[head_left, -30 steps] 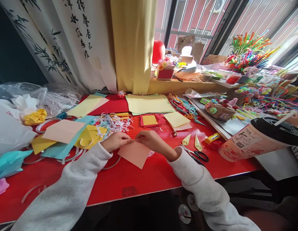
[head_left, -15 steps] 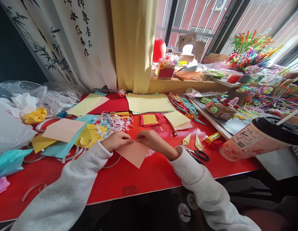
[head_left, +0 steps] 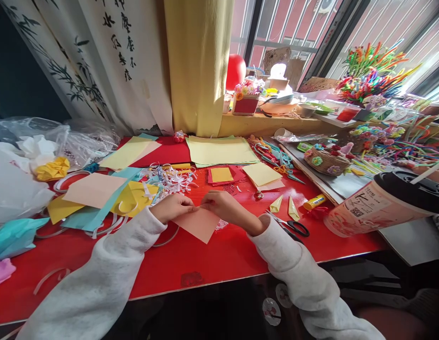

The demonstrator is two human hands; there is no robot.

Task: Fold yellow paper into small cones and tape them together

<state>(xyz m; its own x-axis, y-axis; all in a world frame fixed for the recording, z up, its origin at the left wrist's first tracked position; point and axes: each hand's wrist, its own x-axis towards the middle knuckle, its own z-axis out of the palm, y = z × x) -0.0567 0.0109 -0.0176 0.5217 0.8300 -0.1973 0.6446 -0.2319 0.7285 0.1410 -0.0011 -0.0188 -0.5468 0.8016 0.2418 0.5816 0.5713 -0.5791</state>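
Left hand (head_left: 174, 208): fingertips pinching the upper edge of the pink paper square (head_left: 198, 224). Right hand (head_left: 226, 208): pinching the same edge, just beside the left. The square is hanging corner-down between the hands, above the red table (head_left: 226, 264). Containers: woven basket (head_left: 326, 161), right of centre, is carrying crocheted flowers on its wall and reddish pieces at its rim. Lidded cup (head_left: 375, 205) is leaning at far right, straw in lid; contents hidden. Dark red box (head_left: 245, 104) on the sill is holding small flowers. Clear plastic bag (head_left: 31, 130) is lying at far left; contents unclear.
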